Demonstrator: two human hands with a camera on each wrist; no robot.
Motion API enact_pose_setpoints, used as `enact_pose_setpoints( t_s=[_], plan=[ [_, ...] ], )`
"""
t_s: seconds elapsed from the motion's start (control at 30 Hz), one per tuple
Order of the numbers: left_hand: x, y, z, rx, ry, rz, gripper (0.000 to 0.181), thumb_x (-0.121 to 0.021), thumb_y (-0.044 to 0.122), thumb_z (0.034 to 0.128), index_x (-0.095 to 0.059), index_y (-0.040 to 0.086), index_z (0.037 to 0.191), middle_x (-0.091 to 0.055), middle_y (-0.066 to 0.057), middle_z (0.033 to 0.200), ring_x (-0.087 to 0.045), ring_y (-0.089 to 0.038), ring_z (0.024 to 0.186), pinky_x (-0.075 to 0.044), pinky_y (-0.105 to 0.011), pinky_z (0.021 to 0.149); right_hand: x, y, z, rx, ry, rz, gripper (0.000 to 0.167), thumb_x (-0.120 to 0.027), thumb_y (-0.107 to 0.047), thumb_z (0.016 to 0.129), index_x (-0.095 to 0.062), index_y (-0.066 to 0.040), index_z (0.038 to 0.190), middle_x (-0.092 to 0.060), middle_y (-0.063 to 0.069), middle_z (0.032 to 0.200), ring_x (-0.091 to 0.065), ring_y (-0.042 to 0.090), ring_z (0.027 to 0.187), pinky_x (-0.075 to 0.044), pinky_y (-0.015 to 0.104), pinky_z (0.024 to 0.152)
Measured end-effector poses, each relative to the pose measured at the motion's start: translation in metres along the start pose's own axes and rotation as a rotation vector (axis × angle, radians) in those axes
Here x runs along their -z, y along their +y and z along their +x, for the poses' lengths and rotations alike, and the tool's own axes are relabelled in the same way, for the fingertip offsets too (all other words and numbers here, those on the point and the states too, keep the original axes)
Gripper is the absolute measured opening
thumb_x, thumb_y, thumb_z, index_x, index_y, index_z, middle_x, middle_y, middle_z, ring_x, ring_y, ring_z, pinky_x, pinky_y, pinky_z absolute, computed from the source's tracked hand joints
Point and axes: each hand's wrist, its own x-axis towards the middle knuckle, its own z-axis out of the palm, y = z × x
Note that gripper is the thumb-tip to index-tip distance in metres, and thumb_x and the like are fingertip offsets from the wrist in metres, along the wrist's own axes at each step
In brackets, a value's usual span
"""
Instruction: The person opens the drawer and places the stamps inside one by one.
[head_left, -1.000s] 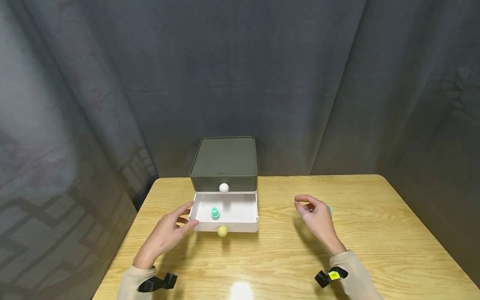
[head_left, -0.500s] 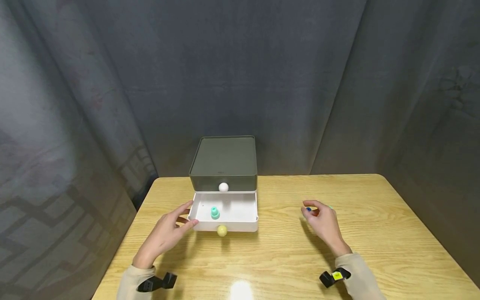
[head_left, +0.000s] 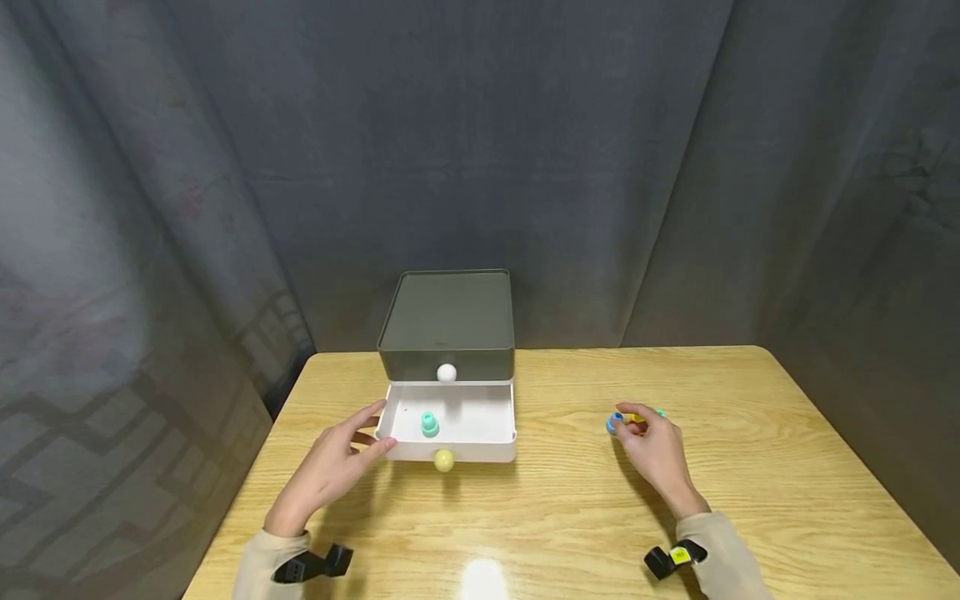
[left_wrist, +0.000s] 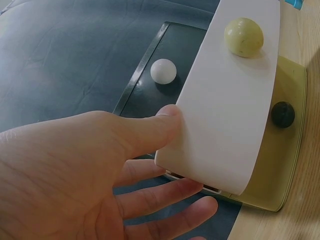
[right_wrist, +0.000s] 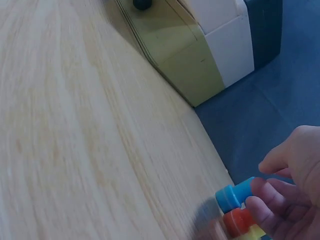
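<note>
At the left hand [head_left: 330, 468], a white drawer [head_left: 483, 452]; thumb and fingers clamp its corner. Before the right hand [head_left: 657, 450], a blue piece [head_left: 613, 425]; digits parted

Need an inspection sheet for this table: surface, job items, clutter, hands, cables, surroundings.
Surface: light wood table, glare spot at near side.
Job items: drawer unit, white drawer pulled out, teal piece inside; blue piece, red piece, yellow piece and partly hidden green piece by the right hand.
Clutter: nothing seen.
Left hand: holds white drawer's left front corner, thumb on its front.
Right hand: at blue piece; grip unclear.
Cables: nothing seen.
Surroundings: dark grey curtain behind table.
</note>
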Motion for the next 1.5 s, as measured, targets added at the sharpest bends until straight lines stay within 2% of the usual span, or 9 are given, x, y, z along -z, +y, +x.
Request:
enact_pose_setpoints(
  t_s=[0.1, 0.3, 0.7, 1.0, 1.5],
  plan=[
    [0.000, 0.000, 0.001, 0.003, -0.004, -0.001, 0.068, -0.072, 0.036, 0.1032, -0.047, 0.011, 0.161, -0.065, -0.021, 0.144, -0.071, -0.025, 0.109, -0.060, -0.040, 0.088, -0.001, 0.003, 0.001, 0.000, 0.001, -0.005, 0.031, -0.077, -0.013, 0.096, -0.077, -0.001, 0.124, -0.074, 0.007, 0.084, -0.060, 0.007, 0.073, -0.045, 0.020, 0.066],
    [0.000, 0.000, 0.000, -0.001, -0.007, -0.014, 0.068, -0.073, 0.037, 0.1027, -0.048, 0.011, 0.161, -0.066, -0.021, 0.143, -0.072, -0.023, 0.107, -0.059, -0.039, 0.088, -0.002, 0.009, 0.001, -0.022, -0.038, -0.018, 0.032, -0.077, -0.015, 0.097, -0.076, 0.000, 0.125, -0.077, 0.013, 0.098, -0.065, 0.014, 0.081, -0.049, 0.020, 0.070],
    [0.001, 0.000, -0.001, 0.003, -0.003, -0.018, 0.069, -0.073, 0.036, 0.1026, -0.047, 0.011, 0.161, -0.065, -0.021, 0.144, -0.071, -0.024, 0.108, -0.059, -0.038, 0.088, -0.006, 0.011, 0.002, 0.001, 0.000, -0.025, 0.026, -0.080, -0.015, 0.096, -0.079, -0.003, 0.119, -0.078, 0.011, 0.094, -0.061, 0.009, 0.075, -0.047, 0.019, 0.069],
    [0.000, -0.001, 0.000, -0.001, 0.001, -0.018, 0.069, -0.073, 0.037, 0.1026, -0.047, 0.012, 0.161, -0.065, -0.020, 0.144, -0.071, -0.024, 0.109, -0.059, -0.037, 0.087, -0.004, 0.013, 0.001, -0.024, -0.008, -0.036, 0.028, -0.079, -0.017, 0.097, -0.078, -0.003, 0.121, -0.067, 0.004, 0.075, -0.051, 0.010, 0.063, -0.040, 0.023, 0.060],
    [0.000, 0.000, -0.001, -0.010, 0.011, -0.020, 0.068, -0.072, 0.034, 0.1031, -0.047, 0.009, 0.161, -0.065, -0.022, 0.144, -0.072, -0.025, 0.108, -0.059, -0.037, 0.087, 0.002, 0.012, 0.001, -0.025, 0.019, -0.012, 0.028, -0.079, -0.019, 0.097, -0.078, -0.003, 0.119, -0.058, -0.002, 0.062, -0.047, 0.007, 0.057, -0.037, 0.023, 0.056]
  ],
)
